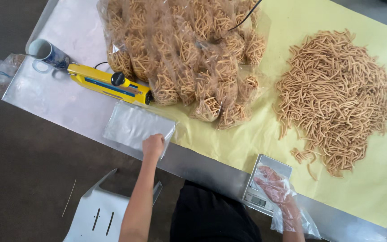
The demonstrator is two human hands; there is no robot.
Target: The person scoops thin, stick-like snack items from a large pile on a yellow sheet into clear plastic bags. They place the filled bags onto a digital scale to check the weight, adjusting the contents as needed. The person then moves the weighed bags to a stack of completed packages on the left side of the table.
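Observation:
My left hand (153,144) is pinching the near corner of a stack of empty clear plastic bags (133,125) that lies flat on the metal table. My right hand (274,186), in a loose clear plastic glove, rests open over the platform of a small silver digital scale (265,186) at the table's front edge. A big loose heap of thin tan snack sticks (334,96) lies on yellow paper (256,139) to the right of the scale.
A pile of filled clear bags of sticks (189,54) sits at the back centre. A yellow and blue heat sealer (108,83) lies left of it, beside a white and blue mug (45,53). A white plastic stool (99,213) stands below the table edge.

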